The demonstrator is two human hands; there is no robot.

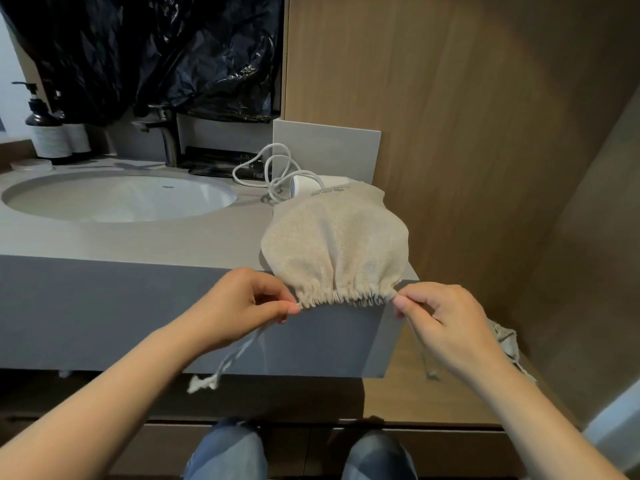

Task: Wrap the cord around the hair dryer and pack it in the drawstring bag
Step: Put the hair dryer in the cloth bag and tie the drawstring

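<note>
Both hands (343,306) pinch coarse beige drawstring bag (334,244) — mouth gathered, ruffled

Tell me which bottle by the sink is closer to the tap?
The right pump bottle, half hidden behind the left one, stands closer to the tap. The left one is nearest the picture's edge.

From my remote seat I see my left hand (239,303) and right hand (446,323) bare, with no gloves, rings or watch, and short, plain fingernails. Both forearms are uncovered right down to the bottom corners of the view, with no sleeve showing anywhere. Below them, my legs are in faded blue denim jeans (225,452), lighter over the knees and creased there; the second knee looks darker.
</note>
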